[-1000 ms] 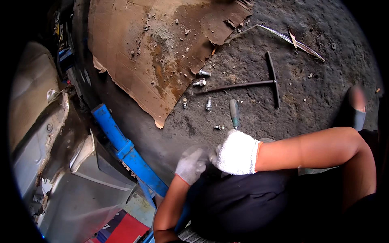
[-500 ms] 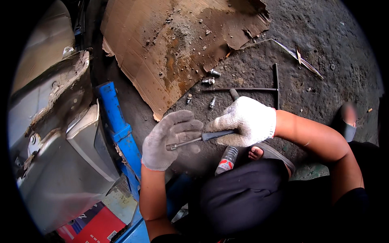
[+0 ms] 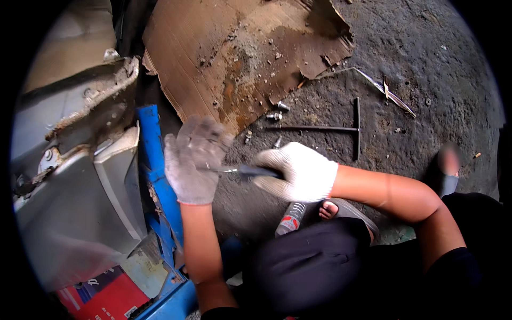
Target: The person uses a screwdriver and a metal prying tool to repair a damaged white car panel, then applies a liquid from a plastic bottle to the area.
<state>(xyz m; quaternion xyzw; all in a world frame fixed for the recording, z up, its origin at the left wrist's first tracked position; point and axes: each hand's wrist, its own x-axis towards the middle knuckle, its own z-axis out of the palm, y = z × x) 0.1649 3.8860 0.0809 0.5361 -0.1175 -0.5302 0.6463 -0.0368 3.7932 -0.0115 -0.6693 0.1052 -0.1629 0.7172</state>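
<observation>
My left hand [image 3: 194,162], in a greyish work glove, is open with its fingers spread near the edge of a cardboard sheet. My right hand [image 3: 298,172], in a white knit glove, is closed around a hand tool [image 3: 257,170] with a dark handle and a slim metal shaft. The tool's metal end points left and lies over my left palm; blur hides whether it touches. Several metal bolts [image 3: 274,116] lie on the ground beyond my hands. Beside them is a dark T-shaped wrench [image 3: 320,128].
The dirty cardboard sheet [image 3: 181,69] with grit on it covers the ground ahead. Worn vehicle body panels [image 3: 69,213] and a blue metal stand [image 3: 152,138] are on the left. A plastic bottle [image 3: 291,220] and sandaled foot [image 3: 346,209] are close by. A red box [image 3: 106,298] sits lower left.
My left hand has moved left and up, its fingers spreading wider. My right hand has shifted left with the tool. The view has shifted slightly.
</observation>
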